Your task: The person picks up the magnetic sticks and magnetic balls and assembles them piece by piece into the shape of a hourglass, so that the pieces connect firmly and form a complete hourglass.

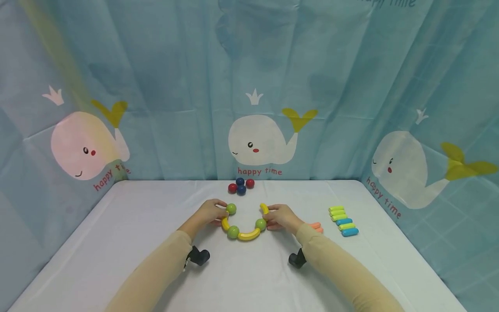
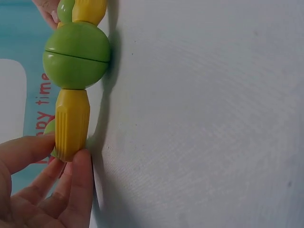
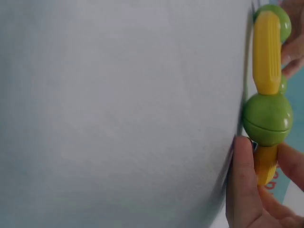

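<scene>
Yellow curved rods and green balls form a U-shaped chain on the white table. My left hand (image 1: 208, 212) pinches the left yellow rod (image 2: 72, 123) between thumb and fingers. Beyond that rod's upper end is one green ball (image 1: 231, 209); a second green ball (image 2: 76, 57) joins its lower end. The bottom yellow rod (image 1: 249, 236) runs from there to a third green ball (image 3: 268, 118). At the chain's right side my right hand (image 1: 284, 216) grips the right yellow rod (image 3: 266, 164), just past that ball. Fingers partly cover both held rods.
Red and blue balls (image 1: 241, 190) sit together near the table's back edge. To the right lie several short lime and blue rods (image 1: 345, 226). Orange rods (image 1: 316, 227) are partly behind the right forearm. A blue whale-print curtain (image 1: 175, 143) encloses the table (image 1: 117, 242).
</scene>
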{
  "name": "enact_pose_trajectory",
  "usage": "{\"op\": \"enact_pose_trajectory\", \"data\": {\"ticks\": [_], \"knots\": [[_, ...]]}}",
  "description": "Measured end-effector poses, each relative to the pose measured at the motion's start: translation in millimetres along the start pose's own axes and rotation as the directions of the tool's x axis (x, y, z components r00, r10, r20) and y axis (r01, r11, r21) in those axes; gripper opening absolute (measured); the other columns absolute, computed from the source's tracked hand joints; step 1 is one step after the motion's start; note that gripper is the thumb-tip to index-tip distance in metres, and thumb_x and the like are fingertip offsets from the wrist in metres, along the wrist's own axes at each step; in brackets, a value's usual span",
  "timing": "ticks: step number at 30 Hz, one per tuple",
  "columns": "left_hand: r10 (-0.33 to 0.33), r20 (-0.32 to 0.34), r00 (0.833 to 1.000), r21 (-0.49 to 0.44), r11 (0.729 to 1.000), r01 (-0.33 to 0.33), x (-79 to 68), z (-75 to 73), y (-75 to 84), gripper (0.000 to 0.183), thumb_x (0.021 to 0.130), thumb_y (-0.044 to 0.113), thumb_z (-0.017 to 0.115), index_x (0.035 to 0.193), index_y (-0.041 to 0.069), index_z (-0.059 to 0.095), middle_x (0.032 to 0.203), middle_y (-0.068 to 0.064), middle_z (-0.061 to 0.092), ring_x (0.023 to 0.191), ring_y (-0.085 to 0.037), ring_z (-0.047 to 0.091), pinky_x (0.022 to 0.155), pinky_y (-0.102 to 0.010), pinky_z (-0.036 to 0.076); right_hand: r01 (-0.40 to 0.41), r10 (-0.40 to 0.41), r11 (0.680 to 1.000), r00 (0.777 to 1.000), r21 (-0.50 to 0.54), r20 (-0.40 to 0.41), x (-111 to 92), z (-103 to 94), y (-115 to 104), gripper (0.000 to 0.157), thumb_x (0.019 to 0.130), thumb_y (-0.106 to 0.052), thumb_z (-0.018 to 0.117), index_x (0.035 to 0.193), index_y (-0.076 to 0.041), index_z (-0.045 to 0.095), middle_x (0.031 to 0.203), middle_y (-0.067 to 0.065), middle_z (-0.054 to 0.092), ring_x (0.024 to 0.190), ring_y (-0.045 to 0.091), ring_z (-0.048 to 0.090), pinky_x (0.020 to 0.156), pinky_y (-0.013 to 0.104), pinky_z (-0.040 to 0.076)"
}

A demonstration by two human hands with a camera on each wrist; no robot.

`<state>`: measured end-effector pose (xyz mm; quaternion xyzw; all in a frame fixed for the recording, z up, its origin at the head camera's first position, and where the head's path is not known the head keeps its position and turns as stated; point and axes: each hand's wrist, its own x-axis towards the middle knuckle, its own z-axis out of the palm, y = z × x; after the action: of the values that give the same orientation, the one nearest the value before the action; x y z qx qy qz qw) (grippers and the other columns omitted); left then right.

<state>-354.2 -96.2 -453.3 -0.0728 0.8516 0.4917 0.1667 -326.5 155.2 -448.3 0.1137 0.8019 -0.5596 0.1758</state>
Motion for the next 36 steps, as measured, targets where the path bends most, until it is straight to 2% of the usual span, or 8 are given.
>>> {"op": "enact_pose_trajectory", "data": {"ticks": [7, 12, 23, 30, 36], "knots": [[0.029, 0.027, 0.999, -0.001, 1.000, -0.029, -3.5, -1.3, 0.1, 0.041, 0.090, 0.012, 0.070, 0.129, 0.004, 0.060, 0.113, -0.016, 0.062, 0.087, -0.020, 0.062, 0.070, -0.026, 0.060, 0.064, -0.058, 0.994, 0.996, -0.090, 0.068, 6, -0.7, -4, 0.049, 0.092, -0.012, 0.067, 0.139, -0.004, 0.056, 0.117, 0.016, 0.068, 0.080, 0.013, 0.066, 0.074, 0.030, 0.062], [0.035, 0.038, 0.999, 0.012, 0.999, -0.035, -4.7, 1.0, 1.1, 0.041, 0.089, 0.012, 0.070, 0.128, 0.005, 0.061, 0.113, -0.017, 0.062, 0.088, -0.020, 0.063, 0.070, -0.027, 0.061, 0.100, -0.090, 0.990, 0.990, -0.103, 0.105, 10, -1.5, -5, 0.045, 0.092, -0.012, 0.067, 0.135, -0.003, 0.060, 0.124, 0.017, 0.066, 0.083, 0.014, 0.065, 0.077, 0.031, 0.062], [0.057, 0.071, 0.996, 0.032, 0.998, -0.060, -7.2, 3.9, 1.6, 0.040, 0.089, 0.013, 0.070, 0.128, 0.006, 0.062, 0.113, -0.015, 0.063, 0.090, -0.020, 0.063, 0.072, -0.028, 0.060, 0.126, -0.092, 0.968, 0.983, -0.219, 0.158, 14, -2.6, -8, 0.042, 0.090, -0.017, 0.071, 0.131, -0.010, 0.066, 0.120, 0.011, 0.069, 0.080, 0.013, 0.065, 0.076, 0.029, 0.061], [0.086, 0.121, 0.989, 0.047, 0.995, -0.092, -8.9, 4.4, 1.9, 0.041, 0.087, 0.013, 0.070, 0.127, 0.007, 0.062, 0.112, -0.014, 0.065, 0.088, -0.020, 0.062, 0.072, -0.029, 0.060, 0.134, -0.087, 0.961, 0.977, -0.240, 0.194, 15, -2.4, -9, 0.042, 0.088, -0.019, 0.072, 0.129, -0.011, 0.067, 0.121, 0.009, 0.068, 0.079, 0.013, 0.066, 0.075, 0.028, 0.061], [0.104, 0.151, 0.983, 0.049, 0.992, -0.113, -8.3, 5.8, -0.4, 0.041, 0.086, 0.013, 0.070, 0.126, 0.008, 0.062, 0.113, -0.013, 0.066, 0.091, -0.020, 0.063, 0.074, -0.030, 0.060, 0.152, -0.096, 0.951, 0.973, -0.271, 0.211, 16, -2.6, -9, 0.041, 0.087, -0.019, 0.072, 0.128, -0.013, 0.068, 0.115, 0.006, 0.070, 0.080, 0.012, 0.064, 0.076, 0.028, 0.061]]}}
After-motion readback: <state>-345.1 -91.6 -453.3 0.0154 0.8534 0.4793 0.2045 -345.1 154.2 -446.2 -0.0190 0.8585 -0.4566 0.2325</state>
